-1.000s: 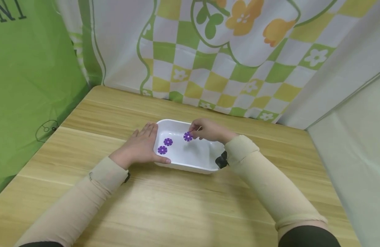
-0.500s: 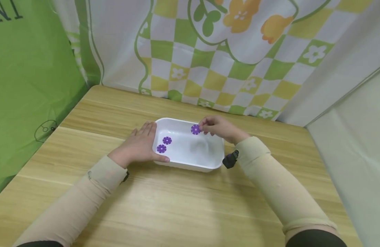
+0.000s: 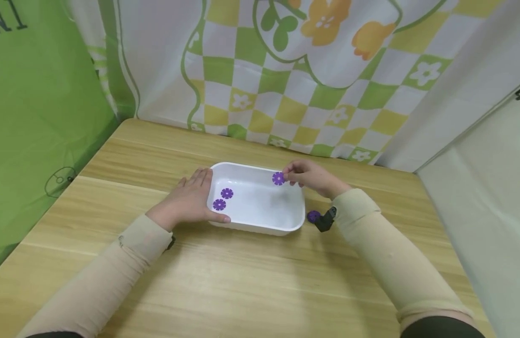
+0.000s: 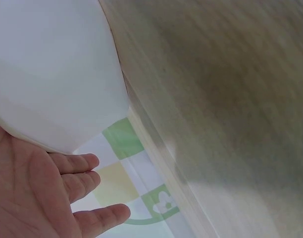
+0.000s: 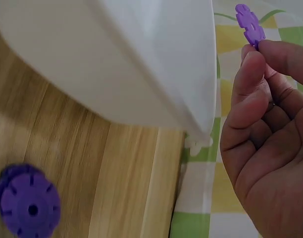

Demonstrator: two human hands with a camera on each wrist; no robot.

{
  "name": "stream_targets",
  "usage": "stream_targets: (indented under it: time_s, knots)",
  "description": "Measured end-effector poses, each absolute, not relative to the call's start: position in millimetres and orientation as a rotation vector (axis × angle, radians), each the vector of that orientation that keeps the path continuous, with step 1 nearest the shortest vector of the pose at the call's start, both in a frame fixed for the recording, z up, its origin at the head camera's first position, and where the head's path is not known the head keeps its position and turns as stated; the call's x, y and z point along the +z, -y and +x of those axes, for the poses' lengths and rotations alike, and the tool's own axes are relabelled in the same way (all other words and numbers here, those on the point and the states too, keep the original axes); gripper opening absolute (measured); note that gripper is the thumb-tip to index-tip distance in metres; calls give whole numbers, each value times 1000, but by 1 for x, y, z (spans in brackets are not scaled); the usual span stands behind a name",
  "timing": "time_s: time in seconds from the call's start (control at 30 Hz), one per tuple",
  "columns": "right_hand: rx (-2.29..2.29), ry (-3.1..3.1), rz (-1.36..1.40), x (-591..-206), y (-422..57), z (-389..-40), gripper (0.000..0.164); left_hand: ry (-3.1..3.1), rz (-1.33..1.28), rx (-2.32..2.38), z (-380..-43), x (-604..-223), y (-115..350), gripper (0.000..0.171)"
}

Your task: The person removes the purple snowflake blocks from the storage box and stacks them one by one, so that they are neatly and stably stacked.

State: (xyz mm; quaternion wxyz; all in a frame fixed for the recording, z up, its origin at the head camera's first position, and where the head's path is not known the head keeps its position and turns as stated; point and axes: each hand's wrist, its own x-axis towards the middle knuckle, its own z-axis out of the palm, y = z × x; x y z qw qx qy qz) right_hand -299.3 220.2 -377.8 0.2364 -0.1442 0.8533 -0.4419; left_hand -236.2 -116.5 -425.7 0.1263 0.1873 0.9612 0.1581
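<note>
My right hand (image 3: 312,177) pinches a purple notched disc (image 3: 278,178) between thumb and fingertips, over the right back part of a white tray (image 3: 260,226). In the right wrist view the pinched disc (image 5: 250,25) stands nearly edge-on. Against the tray's left end rests my left hand (image 3: 190,199), fingers straight along the outside and thumb at the front rim. Two more purple discs, one disc (image 3: 227,193) behind the other disc (image 3: 219,204), lie flat inside the tray near that hand. The left wrist view shows the left fingers (image 4: 102,218) extended beside the tray's wall.
On the wooden table (image 3: 251,281), just right of the tray, sits a small stack of purple discs (image 5: 30,203), partly covered by the black wrist camera (image 3: 325,219) in the head view. A checkered curtain (image 3: 302,94) hangs behind the table's back edge.
My right hand has moved right with the pinched disc, from mid-tray toward the right back rim. The stack right of the tray has come into view. My left hand stays at the tray's end.
</note>
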Motion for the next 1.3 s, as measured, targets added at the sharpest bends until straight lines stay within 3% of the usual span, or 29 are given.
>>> stream_targets:
  time_s: [1.3]
  knots:
    - [-1188,-2331,-256,-418,-327,-267,24,-2798,551,455,-237,-427,117,151]
